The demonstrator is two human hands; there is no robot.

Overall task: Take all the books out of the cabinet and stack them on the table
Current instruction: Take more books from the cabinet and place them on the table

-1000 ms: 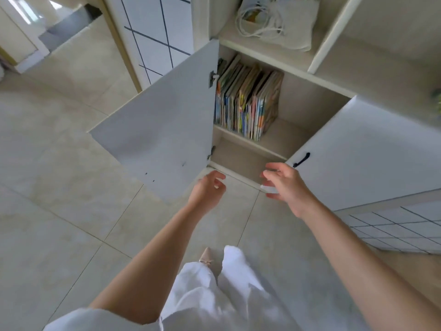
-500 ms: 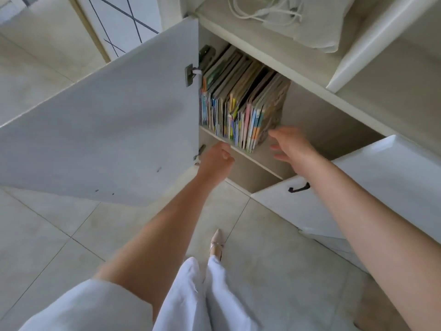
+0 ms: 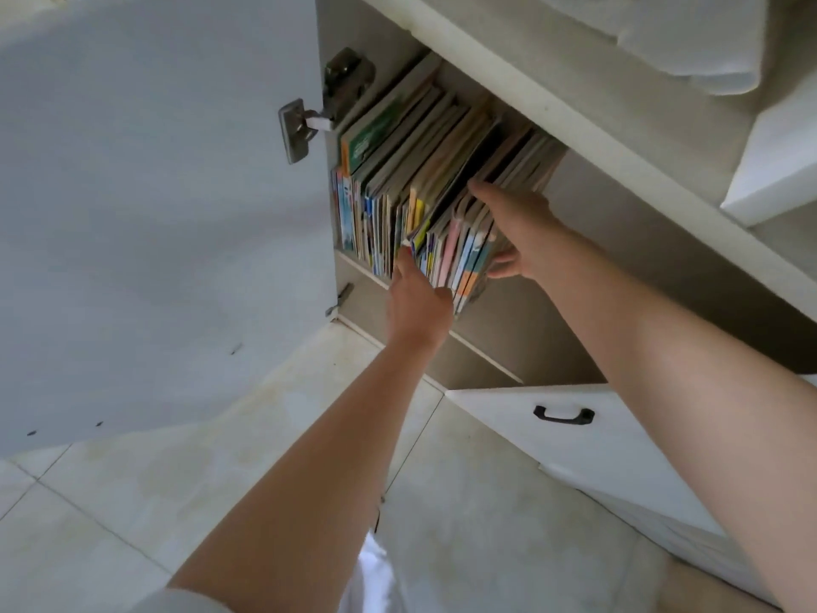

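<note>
A person looks down into an open cabinet [image 3: 574, 126], both bare arms reaching in from the bottom of the frame. At the left, the open door [image 3: 154, 214] fills most of the upper left. Just right of its hinge [image 3: 300, 126], at upper centre, a row of thin books [image 3: 398, 183] stands on the shelf [image 3: 486, 351], leaning to the right.

The step in hand appears to be the first one: taking a batch of books off the shelf. None seems to be out yet, and no worktop is in view.

The left hand [image 3: 418, 298], at centre, reaches into the row, its fingers pushed between spines to split off the right-hand bunch; how far they curl cannot be told, as the books hide them. The right hand [image 3: 519, 227], just right of centre, clasps the outer side of that bunch, thumb under its lower edge and fingers spread over the top.

Next, I judge, both hands need to squeeze the bunch together and draw it straight out, keeping the slim covers from sliding apart.

At lower right, a second door [image 3: 619, 444] with a dark handle [image 3: 562, 415] hangs open.
</note>
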